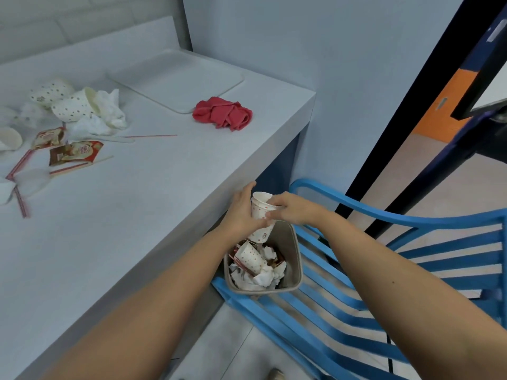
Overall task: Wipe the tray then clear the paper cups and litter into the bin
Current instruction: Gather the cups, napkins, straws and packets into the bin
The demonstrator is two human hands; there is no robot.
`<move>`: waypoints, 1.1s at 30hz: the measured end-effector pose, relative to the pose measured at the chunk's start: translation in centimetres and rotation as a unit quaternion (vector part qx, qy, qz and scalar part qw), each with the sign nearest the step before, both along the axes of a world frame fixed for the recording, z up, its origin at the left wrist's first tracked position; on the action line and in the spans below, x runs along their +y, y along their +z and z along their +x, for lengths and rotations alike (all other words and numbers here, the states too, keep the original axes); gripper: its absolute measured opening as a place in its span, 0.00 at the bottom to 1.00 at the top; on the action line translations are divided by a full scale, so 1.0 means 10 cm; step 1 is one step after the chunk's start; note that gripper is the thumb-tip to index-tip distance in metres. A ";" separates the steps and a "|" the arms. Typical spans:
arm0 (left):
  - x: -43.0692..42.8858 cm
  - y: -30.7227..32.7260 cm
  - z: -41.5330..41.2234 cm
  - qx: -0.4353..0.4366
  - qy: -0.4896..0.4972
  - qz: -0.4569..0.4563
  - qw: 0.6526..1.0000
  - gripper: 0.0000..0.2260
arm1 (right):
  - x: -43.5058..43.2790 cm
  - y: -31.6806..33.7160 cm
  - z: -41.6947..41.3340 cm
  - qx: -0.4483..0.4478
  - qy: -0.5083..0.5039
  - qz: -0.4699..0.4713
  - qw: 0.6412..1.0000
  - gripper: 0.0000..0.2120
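1. Both bare forearms reach forward from the lower edge toward the bin (297,259), which stands at a blue slatted chair (356,272), just beside the edge of the counter (137,220).
2. The left hand (241,212) holds a dotted paper cup (260,211) from the side, its fingers curled round it. The right hand (290,208) pinches the rim of this cup. The cup hangs above the opening of the bin.
3. Inside the bin lie another cup (251,256) and crumpled tissues (263,278).
4. Far left on the counter lie more cups (63,102), white tissue (109,113), sachets (75,154) and straws (153,136).
5. A crumpled red cloth (222,113) lies just beside the white tray (175,80).
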State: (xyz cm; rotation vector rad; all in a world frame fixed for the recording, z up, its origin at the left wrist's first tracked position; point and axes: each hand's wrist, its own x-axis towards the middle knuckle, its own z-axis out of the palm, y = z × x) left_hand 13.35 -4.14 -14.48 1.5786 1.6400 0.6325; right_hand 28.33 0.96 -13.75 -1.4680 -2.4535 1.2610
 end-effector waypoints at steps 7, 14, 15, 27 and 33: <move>-0.31 -0.30 -0.26 0.048 0.061 -0.049 0.996 0.07 | -0.21 -0.76 -0.25 -0.062 0.049 0.094 0.992 0.13; -0.70 -0.67 -0.47 0.036 0.118 -0.149 0.981 0.09 | -0.31 -1.41 -0.33 -0.101 0.178 0.230 0.951 0.18; -0.71 -0.69 -0.49 0.035 0.121 -0.151 0.980 0.09 | -0.31 -1.45 -0.35 -0.128 0.187 0.247 0.942 0.21; -0.78 -0.72 -0.56 0.024 0.148 -0.147 0.978 0.08 | -0.20 -1.40 -0.46 -0.294 0.261 0.231 0.890 0.16; -0.74 -0.68 -0.49 0.029 0.135 -0.141 0.980 0.08 | -0.36 -1.50 -0.25 -0.357 0.263 0.158 0.882 0.17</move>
